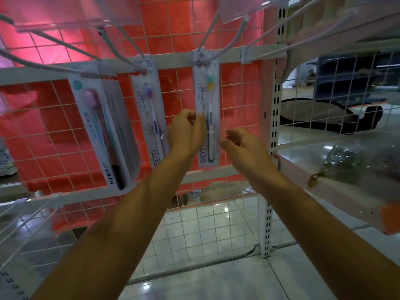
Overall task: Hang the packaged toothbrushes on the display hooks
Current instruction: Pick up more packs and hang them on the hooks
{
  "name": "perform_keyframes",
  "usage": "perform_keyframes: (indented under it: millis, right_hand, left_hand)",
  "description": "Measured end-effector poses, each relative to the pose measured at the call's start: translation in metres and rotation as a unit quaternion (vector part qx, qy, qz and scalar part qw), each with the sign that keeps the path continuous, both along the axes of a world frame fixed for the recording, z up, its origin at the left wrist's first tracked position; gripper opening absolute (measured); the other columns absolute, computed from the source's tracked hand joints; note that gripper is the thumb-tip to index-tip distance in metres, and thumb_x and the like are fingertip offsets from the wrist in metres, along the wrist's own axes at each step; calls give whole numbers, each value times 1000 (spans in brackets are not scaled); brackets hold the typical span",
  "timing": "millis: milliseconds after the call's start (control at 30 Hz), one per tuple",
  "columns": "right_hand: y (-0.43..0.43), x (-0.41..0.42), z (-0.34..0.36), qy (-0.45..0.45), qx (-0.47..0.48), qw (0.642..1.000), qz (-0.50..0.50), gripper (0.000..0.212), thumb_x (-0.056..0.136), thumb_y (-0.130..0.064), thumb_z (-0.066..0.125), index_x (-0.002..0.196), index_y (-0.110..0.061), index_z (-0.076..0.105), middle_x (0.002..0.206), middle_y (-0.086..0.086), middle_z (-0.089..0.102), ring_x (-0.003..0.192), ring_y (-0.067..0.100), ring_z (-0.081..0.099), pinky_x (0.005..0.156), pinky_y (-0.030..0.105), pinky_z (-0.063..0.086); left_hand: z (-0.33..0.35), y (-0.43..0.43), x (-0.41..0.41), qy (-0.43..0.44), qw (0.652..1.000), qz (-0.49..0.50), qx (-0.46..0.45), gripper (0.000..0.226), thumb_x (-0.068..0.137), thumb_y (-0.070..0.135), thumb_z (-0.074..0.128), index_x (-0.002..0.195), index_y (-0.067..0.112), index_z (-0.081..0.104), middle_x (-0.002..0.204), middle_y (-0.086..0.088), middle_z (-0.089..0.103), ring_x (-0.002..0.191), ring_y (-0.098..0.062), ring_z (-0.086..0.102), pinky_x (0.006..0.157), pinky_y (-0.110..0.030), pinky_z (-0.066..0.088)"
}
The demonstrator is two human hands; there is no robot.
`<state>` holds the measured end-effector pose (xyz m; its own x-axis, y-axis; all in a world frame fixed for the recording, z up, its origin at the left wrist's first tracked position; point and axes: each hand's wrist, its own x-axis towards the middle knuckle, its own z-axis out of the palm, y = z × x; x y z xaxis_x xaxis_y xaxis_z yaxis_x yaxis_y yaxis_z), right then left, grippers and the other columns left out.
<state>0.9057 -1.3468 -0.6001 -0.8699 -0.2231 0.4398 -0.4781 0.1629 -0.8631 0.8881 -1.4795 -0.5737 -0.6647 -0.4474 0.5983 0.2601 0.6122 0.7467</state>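
I see three toothbrush packs, and each one hangs on its own hook. The big left pack (101, 135) hangs tilted. The middle pack (149, 113) is just beside it. The right pack (207, 94) hangs straight down from its hook (208, 32), flat by the wire wall (240, 100).

I have two grips up. My left grip (187, 133) is in the gap between the middle and right packs and pinches the right pack's left edge, halfway down. My right grip (244, 148) has loosely curled fingers at the pack's right edge. I cannot tell if it holds the pack.

One more hook (245, 54) sticks out near the right pack. There is open wire wall between that pack and the white post (273, 126). One shelf (324, 187) pokes out past the post.
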Motion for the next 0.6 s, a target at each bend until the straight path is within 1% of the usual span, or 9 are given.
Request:
perform_keyframes:
  millis: [33,67,133,167,267,333,433,500,600]
  right_hand:
    - [-2,-1,-2,-3,13,1000,5,46,99,-27,50,141,-10,41,111,-9,57,93,1,53,72,12,42]
    - [-4,-2,-5,-5,26,1000,8,46,99,-27,50,142,-10,41,112,-9,58,95,2,54,77,15,44]
    - [-8,-7,-11,-13,53,999,6,49,99,-29,50,143,-11,39,130,1,56,112,13,54,91,27,45]
    - [-10,-9,-12,-22,64,998,6,50,99,-29,51,144,-12,39,135,4,53,117,16,51,94,29,44]
    - [-13,-12,-17,-42,82,996,8,48,98,-28,52,142,-12,40,136,5,52,115,15,50,91,27,41]
    - [-13,-14,-20,-47,85,995,11,45,98,-26,53,138,-11,44,133,5,54,111,14,50,89,26,40]
    - [-14,-14,-23,-41,108,993,14,39,98,-25,53,134,-11,50,122,1,58,107,14,52,86,25,40]
    - [-15,-14,-25,-34,125,991,16,35,98,-24,53,131,-13,54,117,-1,60,104,13,54,84,26,43]
    - [-16,-9,-28,-24,157,987,9,34,98,-23,52,129,-12,56,115,0,62,102,15,56,84,28,47]
  left_hand:
    - [0,-1,-4,-11,1000,5,-2,16,99,30,52,86,21,56,71,10,52,63,-5,47,64,-27,42]
    - [0,0,-7,-15,1000,4,-1,17,99,30,51,86,20,56,70,10,52,63,-5,47,62,-26,40]
    - [0,2,-10,-12,1000,-14,9,20,100,28,51,83,17,54,69,9,49,61,-5,45,60,-25,38]
    - [0,3,-11,-12,1000,-20,14,22,100,27,50,81,17,53,67,8,48,60,-5,44,57,-23,36]
    - [-8,3,-10,-13,999,-26,15,30,100,29,51,72,19,52,61,8,47,55,-4,43,53,-19,33]
    - [-19,1,-6,-23,999,-29,-7,26,100,30,51,80,15,58,65,6,51,59,-7,47,58,-23,38]
    - [-38,-7,1,-59,997,-8,-55,25,100,28,52,103,7,64,84,-1,63,77,-16,58,72,-30,49]
    - [-50,-12,6,-83,993,12,-89,26,99,28,53,108,6,64,91,-3,66,83,-18,61,73,-28,47]
    - [-63,-15,15,-132,983,36,-125,28,98,27,54,115,5,62,100,-7,68,82,-15,56,70,-24,42]
